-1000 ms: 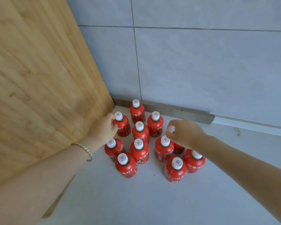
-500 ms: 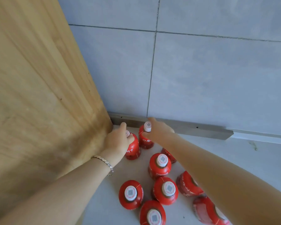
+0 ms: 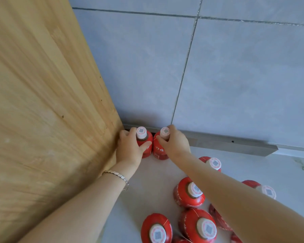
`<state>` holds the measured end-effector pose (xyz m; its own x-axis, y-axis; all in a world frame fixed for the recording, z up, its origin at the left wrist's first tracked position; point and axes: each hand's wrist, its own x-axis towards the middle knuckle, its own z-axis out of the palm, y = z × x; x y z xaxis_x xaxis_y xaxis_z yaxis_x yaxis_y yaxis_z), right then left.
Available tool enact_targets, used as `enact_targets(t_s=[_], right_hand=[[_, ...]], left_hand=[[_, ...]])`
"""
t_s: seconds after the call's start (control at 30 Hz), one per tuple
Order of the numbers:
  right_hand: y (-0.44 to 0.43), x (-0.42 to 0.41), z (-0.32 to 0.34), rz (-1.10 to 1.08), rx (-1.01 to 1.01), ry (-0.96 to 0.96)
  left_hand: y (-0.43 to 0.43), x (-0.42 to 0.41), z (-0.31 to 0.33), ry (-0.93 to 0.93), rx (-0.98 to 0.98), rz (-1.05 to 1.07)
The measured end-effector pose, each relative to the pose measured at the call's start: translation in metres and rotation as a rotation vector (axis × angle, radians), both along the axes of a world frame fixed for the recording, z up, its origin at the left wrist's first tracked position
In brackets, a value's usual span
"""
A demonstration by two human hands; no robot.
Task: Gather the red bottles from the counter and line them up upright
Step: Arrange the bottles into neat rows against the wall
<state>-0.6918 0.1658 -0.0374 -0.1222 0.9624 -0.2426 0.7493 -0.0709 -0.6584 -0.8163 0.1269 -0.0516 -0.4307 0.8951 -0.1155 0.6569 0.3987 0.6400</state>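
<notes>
Two red bottles with white caps stand upright side by side in the back corner, against the metal strip. My left hand [image 3: 130, 149] wraps around the left one [image 3: 145, 137], next to the wooden panel. My right hand [image 3: 174, 142] grips the neck of the right one [image 3: 159, 151] from above. Several more red bottles stand upright nearer me, among them one [image 3: 189, 194] by my right forearm, one [image 3: 197, 225] in front of it and one [image 3: 156, 228] at the bottom edge. My right arm hides parts of others.
A tall wooden panel [image 3: 51, 102] closes off the left side. Grey wall tiles [image 3: 235, 76] rise behind, with a metal strip [image 3: 226, 144] along their base. The pale counter [image 3: 147, 186] shows between the corner pair and the nearer bottles.
Both hands have pushed their bottles back into the corner, side by side against the strip. The view has come closer and lower, so the nearer bottles now sit at the bottom edge.
</notes>
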Motion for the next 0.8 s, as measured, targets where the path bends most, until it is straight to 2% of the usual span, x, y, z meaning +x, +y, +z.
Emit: enact_targets(t_s=[0.2, 0.37, 0.43, 0.53, 0.67, 0.73, 0.8], right_hand=[[-0.009, 0.014, -0.002, 0.052, -0.168, -0.04], [-0.015, 0.009, -0.009, 0.0, -0.141, 0.091], [-0.014, 0.012, -0.004, 0.058, -0.175, 0.082], [-0.008, 0.032, 0.018, 0.217, -0.144, -0.042], [-0.01, 0.079, 0.052, 0.198, 0.086, -0.253], [-0.018, 0.104, 0.057, 0.235, 0.024, -0.451], [-0.027, 0.119, 0.048, 0.247, -0.127, -0.516]], left_hand=[[-0.003, 0.003, -0.006, -0.228, 0.149, 0.029], [-0.002, 0.003, -0.005, -0.233, 0.141, 0.045], [-0.002, 0.001, -0.005, -0.205, 0.108, 0.017], [-0.002, 0.003, 0.0, -0.043, 0.069, -0.018], [0.001, 0.02, 0.008, 0.336, 0.254, -0.193], [0.005, 0.03, 0.015, 0.406, 0.207, -0.343], [0.008, 0.039, 0.017, 0.428, 0.073, -0.468]])
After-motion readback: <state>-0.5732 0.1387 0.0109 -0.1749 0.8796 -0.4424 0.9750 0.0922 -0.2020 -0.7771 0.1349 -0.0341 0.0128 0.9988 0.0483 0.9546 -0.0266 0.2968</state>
